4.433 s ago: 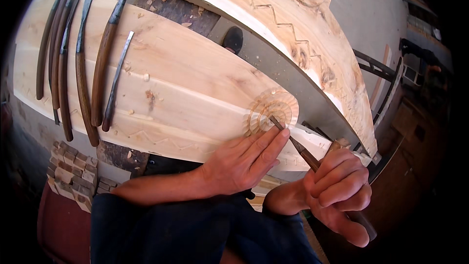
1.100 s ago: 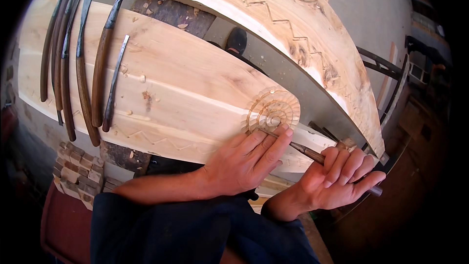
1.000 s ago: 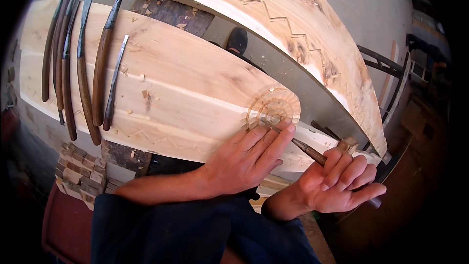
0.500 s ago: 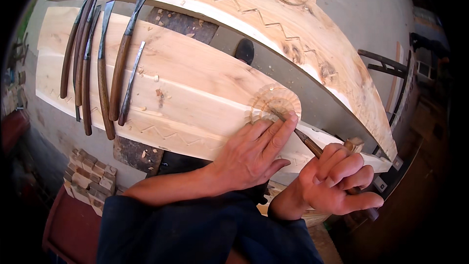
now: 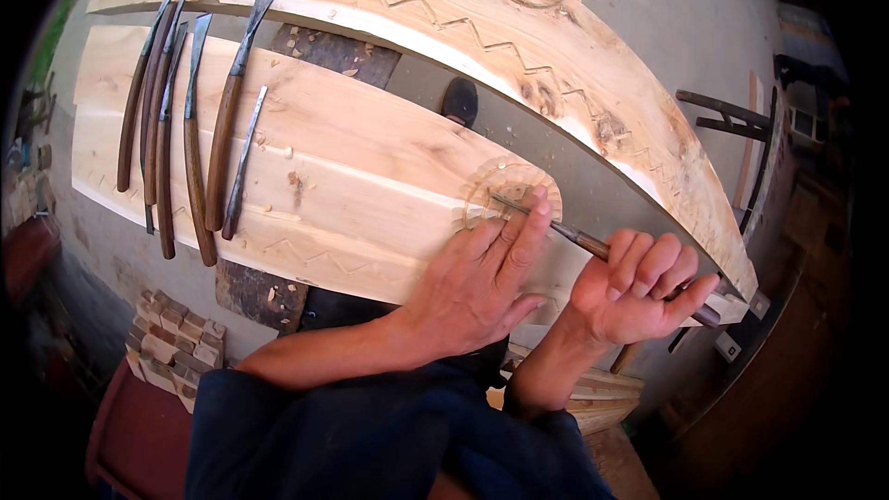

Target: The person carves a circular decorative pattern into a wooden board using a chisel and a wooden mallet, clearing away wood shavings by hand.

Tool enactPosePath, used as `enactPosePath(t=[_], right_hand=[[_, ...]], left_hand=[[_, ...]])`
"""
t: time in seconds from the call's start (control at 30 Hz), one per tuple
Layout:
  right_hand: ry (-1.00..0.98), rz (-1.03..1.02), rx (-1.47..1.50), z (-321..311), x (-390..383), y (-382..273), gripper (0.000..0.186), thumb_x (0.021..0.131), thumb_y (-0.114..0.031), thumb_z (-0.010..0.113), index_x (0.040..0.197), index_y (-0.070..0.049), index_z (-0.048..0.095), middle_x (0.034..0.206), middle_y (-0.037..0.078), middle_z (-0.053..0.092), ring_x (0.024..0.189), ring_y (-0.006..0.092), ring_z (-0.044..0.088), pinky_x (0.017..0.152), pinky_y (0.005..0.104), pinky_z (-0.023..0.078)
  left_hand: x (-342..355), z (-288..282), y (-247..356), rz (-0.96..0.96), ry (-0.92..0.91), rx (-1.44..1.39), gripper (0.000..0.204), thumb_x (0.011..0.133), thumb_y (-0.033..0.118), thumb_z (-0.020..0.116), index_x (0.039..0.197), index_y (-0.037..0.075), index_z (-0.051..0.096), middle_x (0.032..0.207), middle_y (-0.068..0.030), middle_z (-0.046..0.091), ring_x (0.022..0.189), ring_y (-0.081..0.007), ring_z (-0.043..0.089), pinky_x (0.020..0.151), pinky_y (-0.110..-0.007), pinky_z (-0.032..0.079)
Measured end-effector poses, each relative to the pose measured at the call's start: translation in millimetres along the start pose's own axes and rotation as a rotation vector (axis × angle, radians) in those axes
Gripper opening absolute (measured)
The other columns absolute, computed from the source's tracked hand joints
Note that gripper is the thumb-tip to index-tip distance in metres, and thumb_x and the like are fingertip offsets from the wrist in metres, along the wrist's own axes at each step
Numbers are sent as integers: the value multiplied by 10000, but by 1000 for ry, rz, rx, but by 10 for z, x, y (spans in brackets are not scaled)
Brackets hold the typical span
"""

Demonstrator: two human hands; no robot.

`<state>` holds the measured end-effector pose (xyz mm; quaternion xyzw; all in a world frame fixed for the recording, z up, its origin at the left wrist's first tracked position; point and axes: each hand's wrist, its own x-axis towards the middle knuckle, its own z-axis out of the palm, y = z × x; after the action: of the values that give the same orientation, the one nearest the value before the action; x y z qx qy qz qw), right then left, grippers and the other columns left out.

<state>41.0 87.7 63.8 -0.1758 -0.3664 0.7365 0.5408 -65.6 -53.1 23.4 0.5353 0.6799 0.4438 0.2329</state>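
My left hand (image 5: 477, 282) lies with extended fingers on the pale board (image 5: 352, 176), its fingertips resting against the blade of a slim chisel (image 5: 574, 235) at a carved scalloped rosette (image 5: 509, 178) on the board's rounded end. My right hand (image 5: 639, 282) grips that chisel's wooden handle, little finger lifted. Several other long chisels and gouges (image 5: 222, 148) with wooden handles lie side by side across the board's left part, among small shavings.
A curved plank (image 5: 435, 18) with carved zigzag and spiral runs along the far side, a shoe (image 5: 460, 102) showing in the gap. Small wooden blocks (image 5: 171, 343) are stacked lower left on a maroon surface (image 5: 130, 435). Dark rails (image 5: 732, 120) stand at the right.
My right hand and the chisel handle have moved upward, laying the tool at a shallower angle across the picture. My left fingertips sit slightly higher on the rosette. The whole view has shifted a little.
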Motion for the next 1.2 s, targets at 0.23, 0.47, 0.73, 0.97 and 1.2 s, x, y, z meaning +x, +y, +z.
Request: enactPosePath(t=[0.23, 0.47, 0.73, 0.97, 1.2], right_hand=[[-91, -44, -247, 493, -557, 13, 715, 1162, -665, 282, 782, -94, 485, 792, 131, 630, 594, 309, 643, 616, 373, 566], [-845, -318, -1353, 268, -1171, -171, 828, 999, -764, 573, 1194, 29, 711, 1086, 213, 777, 957, 345, 796, 839, 414, 640], [-905, -443, -1430, 534, -1307, 201, 476, 933, -320, 823, 1261, 12, 727, 1234, 140, 740, 1178, 329, 719, 1042, 455, 588], [-633, -298, -1584, 26, -1235, 141, 357, 828, -107, 874, 1155, -12, 771, 1281, 104, 720, 1255, 314, 672, 1100, 466, 562], [-587, -305, -1552, -17, -1237, 196, 300, 806, -45, 864, 1092, -18, 776, 1226, 84, 745, 1210, 318, 693, 1071, 458, 578]], left_hand=[[-449, -288, 42, -22, 186, -222, 937, 890, 117, 842, 1650, -111, 344, 1594, -323, 554, 1044, -331, 710, 933, -404, 591], [-757, -610, 220, -370, 293, -720, 497, 1107, 12, 563, 1587, -61, 456, 1471, -292, 649, 997, -185, 729, 856, -293, 597], [-778, -1074, 208, -392, 681, -773, 274, 1114, 22, 572, 1378, -46, 593, 1399, -213, 713, 802, -67, 669, 717, -206, 530], [-910, -1823, -71, -265, 737, -91, 222, 1103, 13, 597, 1290, -29, 709, 1353, -151, 755, 754, -44, 606, 697, -193, 501], [-973, -1707, -209, -296, 710, -78, 221, 1117, 40, 617, 1285, -18, 749, 1315, -134, 778, 758, -48, 612, 660, -207, 498]])
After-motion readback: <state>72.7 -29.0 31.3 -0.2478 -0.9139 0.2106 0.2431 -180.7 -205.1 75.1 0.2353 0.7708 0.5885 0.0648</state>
